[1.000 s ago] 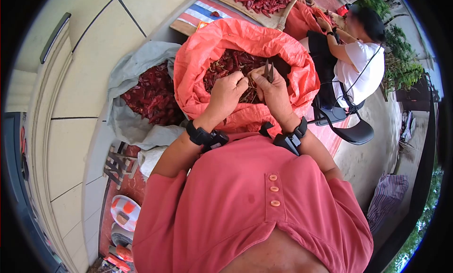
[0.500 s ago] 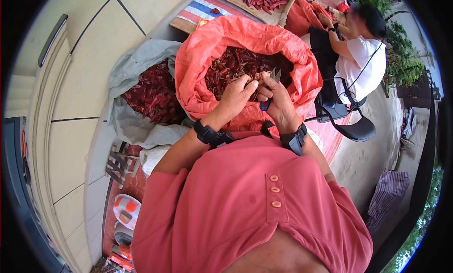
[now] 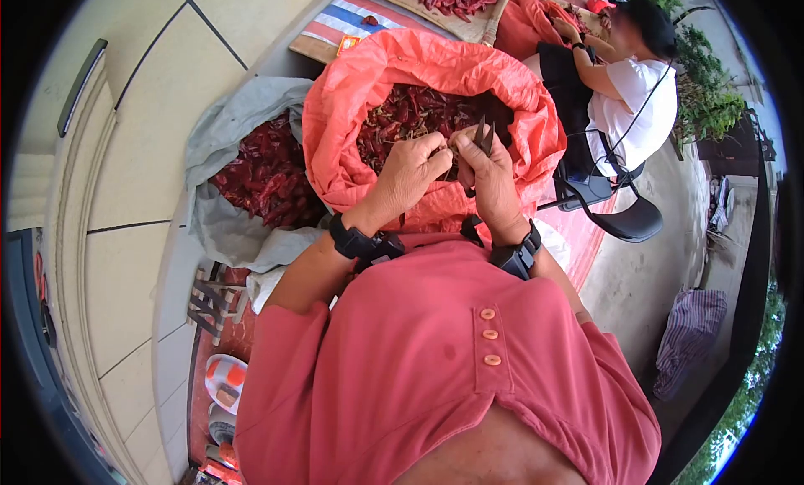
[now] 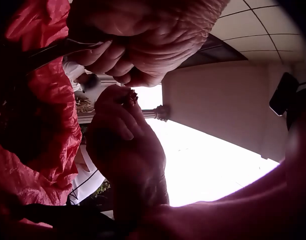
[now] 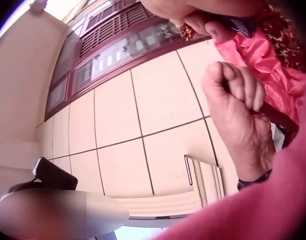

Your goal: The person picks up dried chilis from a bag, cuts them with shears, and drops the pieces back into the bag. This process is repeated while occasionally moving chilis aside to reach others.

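Note:
Over a red sack [image 3: 335, 150] of dried red chillies [image 3: 419, 108], both hands are close together. Curled fingers of the left hand [image 3: 406, 175] grip a dark red chilli [image 5: 275, 117], which sticks out of the fist in the right wrist view. The right hand [image 3: 494, 183] holds scissors [image 3: 484, 136] with the blades pointing away from the body and slightly apart; a blue handle [image 5: 240, 26] shows in the right wrist view. A small dried piece [image 4: 132, 96] sits at the right hand's fingertips. The palm side of the left hand [image 4: 148, 40] fills the top of the left wrist view.
Left of the red sack stands a pale sack [image 3: 213, 200] with more chillies. Beyond are a striped cloth [image 3: 352, 16] and a tray of chillies [image 3: 477, 28]. A seated person in white [image 3: 632, 100] is at right, near a black chair [image 3: 628, 221]. A wooden stool [image 3: 213, 305] stands lower left.
The scissors' blades, spread wider half a second ago, are closer together, and the right hand has turned so the blue handle no longer shows in the head view. The head view has shifted slightly.

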Demonstrator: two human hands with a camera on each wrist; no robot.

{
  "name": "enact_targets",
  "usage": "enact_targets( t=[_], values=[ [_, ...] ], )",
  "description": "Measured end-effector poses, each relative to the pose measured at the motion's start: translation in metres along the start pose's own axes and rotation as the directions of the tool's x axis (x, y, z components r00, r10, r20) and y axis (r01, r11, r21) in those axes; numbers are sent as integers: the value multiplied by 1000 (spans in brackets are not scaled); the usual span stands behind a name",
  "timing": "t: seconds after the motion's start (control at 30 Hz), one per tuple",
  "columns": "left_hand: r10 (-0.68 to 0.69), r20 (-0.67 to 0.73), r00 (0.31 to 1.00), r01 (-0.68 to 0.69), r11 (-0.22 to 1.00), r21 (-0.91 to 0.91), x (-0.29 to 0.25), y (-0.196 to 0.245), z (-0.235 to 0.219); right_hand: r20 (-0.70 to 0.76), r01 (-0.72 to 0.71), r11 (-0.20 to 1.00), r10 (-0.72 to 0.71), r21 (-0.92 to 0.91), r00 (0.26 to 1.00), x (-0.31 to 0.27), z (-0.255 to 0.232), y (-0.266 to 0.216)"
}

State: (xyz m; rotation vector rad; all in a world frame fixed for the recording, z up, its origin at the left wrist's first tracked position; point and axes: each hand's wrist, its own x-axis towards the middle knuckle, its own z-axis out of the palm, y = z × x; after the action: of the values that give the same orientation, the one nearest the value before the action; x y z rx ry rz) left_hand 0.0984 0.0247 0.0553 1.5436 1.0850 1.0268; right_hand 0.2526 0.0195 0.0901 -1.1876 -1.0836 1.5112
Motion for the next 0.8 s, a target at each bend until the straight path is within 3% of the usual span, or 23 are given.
enact_targets(
  t=[0.03, 0.07, 0.1, 0.13, 0.2, 0.23, 0.27, 0.33, 0.4, 0.47, 0.5, 0.6, 0.63, 0.67, 0.73, 0.77, 0.8],
  values=[
    [-10, 14, 1000, 10, 1000, -6, -1, -4, -7, 66, -116, 941, 101, 317, 993, 4, -5, 4],
    [-19, 24, 1000, 19, 1000, -14, -3, -8, -16, 81, -199, 777, 189, 597, 979, 14, -17, -2],
    [-240, 60, 969, 247, 932, -267, -9, -21, -30, 132, -201, 727, 151, 657, 980, 22, -34, -5],
    [-198, -56, 979, 189, 973, -135, -14, -24, -40, 177, -199, 669, 102, 716, 979, 26, -47, -9],
    [-188, -145, 971, 185, 982, -33, -24, -15, -57, 38, -110, 849, 105, 517, 994, 17, -57, -19],
    [-121, -221, 968, 142, 986, 83, -29, -13, -68, -130, -41, 935, 93, 351, 987, 7, -53, -24],
    [-37, -293, 955, 101, 974, 204, -32, -14, -84, -206, 41, 949, 26, 313, 978, 1, -60, -18],
    [152, -398, 905, 42, 898, 438, -40, -35, -115, -329, 83, 996, -92, -42, 940, -15, -79, -17],
    [133, -414, 901, 153, 794, 588, -54, -63, -143, -434, 60, 960, -179, -275, 883, -31, -107, 2],
    [135, -387, 912, 222, 633, 742, -67, -99, -165, -497, -4, 946, -167, -323, 851, -51, -134, 28],
    [-17, -427, 904, 378, 498, 780, -73, -103, -167, -505, -15, 935, -178, -354, 845, -61, -147, 44],
    [256, -478, 840, 422, 244, 873, -81, -124, -160, -561, -118, 918, -127, -379, 818, -88, -180, 91],
    [250, -512, 822, 411, 362, 837, -73, -109, -152, -567, -123, 931, -103, -345, 817, -96, -194, 111],
    [341, -471, 813, 302, 445, 843, -63, -89, -141, -592, -133, 937, -90, -323, 801, -103, -204, 128],
    [350, -363, 864, 38, 672, 739, -50, -72, -111, -661, -209, 955, 18, -211, 750, -115, -213, 155],
    [306, -295, 905, -29, 737, 675, -42, -68, -91, -679, -273, 948, 92, -165, 728, -119, -214, 164],
    [271, -221, 937, -89, 796, 599, -32, -68, -71, -661, -285, 934, 76, -214, 747, -125, -234, 195]
  ],
)
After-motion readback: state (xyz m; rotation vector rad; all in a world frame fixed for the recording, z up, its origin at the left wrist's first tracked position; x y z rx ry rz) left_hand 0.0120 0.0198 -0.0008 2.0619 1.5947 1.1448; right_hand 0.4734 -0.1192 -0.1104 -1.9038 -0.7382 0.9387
